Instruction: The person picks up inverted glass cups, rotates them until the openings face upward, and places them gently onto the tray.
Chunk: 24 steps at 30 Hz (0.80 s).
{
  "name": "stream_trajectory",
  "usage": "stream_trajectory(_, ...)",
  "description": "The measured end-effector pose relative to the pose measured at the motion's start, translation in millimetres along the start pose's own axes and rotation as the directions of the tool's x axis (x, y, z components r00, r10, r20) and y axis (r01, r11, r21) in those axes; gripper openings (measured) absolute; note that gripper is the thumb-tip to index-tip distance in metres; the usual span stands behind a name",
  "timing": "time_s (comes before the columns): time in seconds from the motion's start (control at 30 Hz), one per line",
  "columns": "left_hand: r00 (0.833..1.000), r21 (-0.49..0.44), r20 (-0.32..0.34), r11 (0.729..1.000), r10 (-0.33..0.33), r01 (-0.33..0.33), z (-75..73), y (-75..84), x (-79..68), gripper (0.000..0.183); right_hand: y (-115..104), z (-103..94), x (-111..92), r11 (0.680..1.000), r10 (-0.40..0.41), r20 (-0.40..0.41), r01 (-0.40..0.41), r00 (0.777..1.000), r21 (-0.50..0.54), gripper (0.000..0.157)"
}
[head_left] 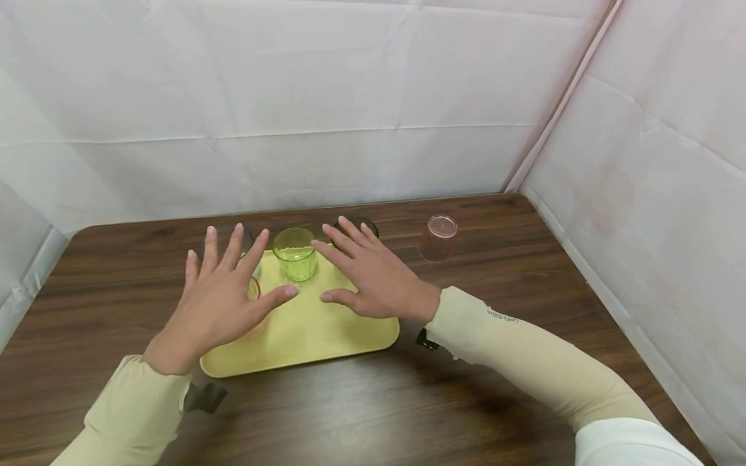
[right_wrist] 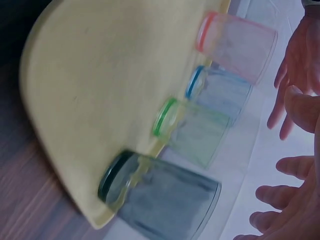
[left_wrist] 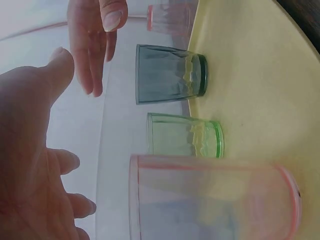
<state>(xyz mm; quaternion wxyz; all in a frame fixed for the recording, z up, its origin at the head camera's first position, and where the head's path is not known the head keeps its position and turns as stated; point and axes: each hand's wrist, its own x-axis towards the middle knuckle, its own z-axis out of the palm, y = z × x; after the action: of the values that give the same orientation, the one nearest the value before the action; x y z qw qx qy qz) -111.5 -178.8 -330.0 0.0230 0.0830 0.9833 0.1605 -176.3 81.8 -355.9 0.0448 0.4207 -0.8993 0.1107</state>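
Note:
My left hand (head_left: 218, 301) hovers over the left part of a yellow tray (head_left: 326, 336), fingers spread and palm down. My right hand (head_left: 375, 278) hangs over its right part with the fingers also extended. Neither holds anything. A clear green cup (head_left: 296, 262) stands upright on the tray between the hands. Below the right fingers is a dark grey cup (left_wrist: 165, 75), partly hidden in the head view. Mostly covered by my left hand in that view, a pink cup (right_wrist: 239, 46) and a blue cup (right_wrist: 222, 92) stand upright on the tray.
Another pinkish clear cup (head_left: 438, 239) stands upside down on the dark wood table (head_left: 495, 278), right of the tray. White cloth walls (head_left: 291, 77) enclose the back and sides of the table.

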Motion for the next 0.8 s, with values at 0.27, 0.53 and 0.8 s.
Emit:
stream_trajectory(0.27,1.0,0.01,0.019,1.0,0.012,-0.012,1.6,6.6,7.2,0.102,23.8,-5.8,-9.7,0.999,0.048,-0.027,-0.047,0.998,0.017,0.077)
stream_trajectory(0.53,0.999,0.018,0.037,1.0,0.007,-0.008,5.5,10.3,10.7,0.103,42.5,-5.4,-19.6,0.996,0.093,-0.038,-0.092,0.995,0.018,0.077)
stream_trajectory(0.8,0.999,0.035,0.051,0.999,-0.005,0.004,6.9,16.2,15.4,0.103,64.6,-7.8,-28.9,0.987,0.159,-0.044,-0.159,0.986,0.004,0.076)
